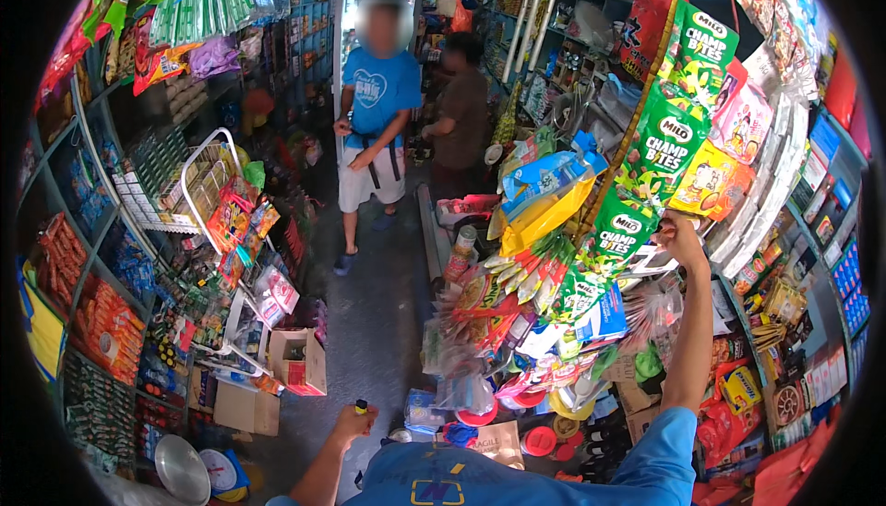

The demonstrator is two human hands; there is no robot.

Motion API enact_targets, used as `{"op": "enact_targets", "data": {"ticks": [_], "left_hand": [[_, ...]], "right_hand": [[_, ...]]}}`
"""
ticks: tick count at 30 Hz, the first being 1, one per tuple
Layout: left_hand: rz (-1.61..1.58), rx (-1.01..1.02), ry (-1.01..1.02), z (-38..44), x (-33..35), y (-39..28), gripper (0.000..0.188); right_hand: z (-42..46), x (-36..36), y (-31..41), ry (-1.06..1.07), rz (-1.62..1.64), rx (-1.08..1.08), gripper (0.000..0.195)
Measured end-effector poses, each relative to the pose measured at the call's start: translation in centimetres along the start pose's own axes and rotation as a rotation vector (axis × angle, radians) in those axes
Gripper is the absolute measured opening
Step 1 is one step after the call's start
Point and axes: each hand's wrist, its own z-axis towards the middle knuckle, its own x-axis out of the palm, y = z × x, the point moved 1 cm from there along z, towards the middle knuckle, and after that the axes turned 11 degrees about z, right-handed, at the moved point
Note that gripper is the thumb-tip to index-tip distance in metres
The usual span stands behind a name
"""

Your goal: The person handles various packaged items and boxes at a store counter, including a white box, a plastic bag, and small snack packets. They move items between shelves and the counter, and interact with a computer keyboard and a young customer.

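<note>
My left hand is low in front of my body, its fingers closed around a small dark item with a yellow top, perhaps a marker or a lighter. My right hand is raised at the right, beside the hanging strip of green Milo Champ Bites packs and just below the yellow snack packs. Its fingers are bent near the strip's edge; whether they grip a pack cannot be told. Blue and yellow bags hang to the left of the strip.
A person in a blue shirt stands in the aisle, another person in brown beside. A wire rack and open cardboard box stand left. Round-dial scales sit low left. Stocked shelves line both sides; red-lidded tubs stand near my body.
</note>
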Motion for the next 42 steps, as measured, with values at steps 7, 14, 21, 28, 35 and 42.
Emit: {"op": "enact_targets", "data": {"ticks": [7, 14, 21, 28, 35, 42], "left_hand": [[0.069, 0.037, 0.108, -0.8, 2.5, -1.6, 0.018], [0.076, 0.088, 0.1, 0.1, 2.2, 0.3, 0.024], [0.088, 0.085, 0.064, 0.0, 1.5, 1.9, 0.023], [0.059, 0.029, 0.127, -0.7, 2.5, -0.3, 0.022], [0.057, 0.083, 0.254, 0.7, 3.8, -3.9, 0.025], [0.235, 0.92, 0.398, -12.5, 15.8, -26.3, 0.036]], "right_hand": [[0.7, -1.5, 0.5, 0.081, 0.042, 0.169, 0.038], [1.3, -0.8, -0.1, 0.117, -0.177, 0.038, 0.043], [1.0, -1.2, -1.6, 0.087, 0.059, 0.15, 0.042], [-3.1, -5.0, -2.9, -0.038, -0.049, -0.123, 0.049], [-9.7, -0.1, 4.8, -0.363, 0.179, -0.056, 0.033], [-21.4, 9.4, 11.8, 0.303, 0.432, 0.134, 0.026]]}}
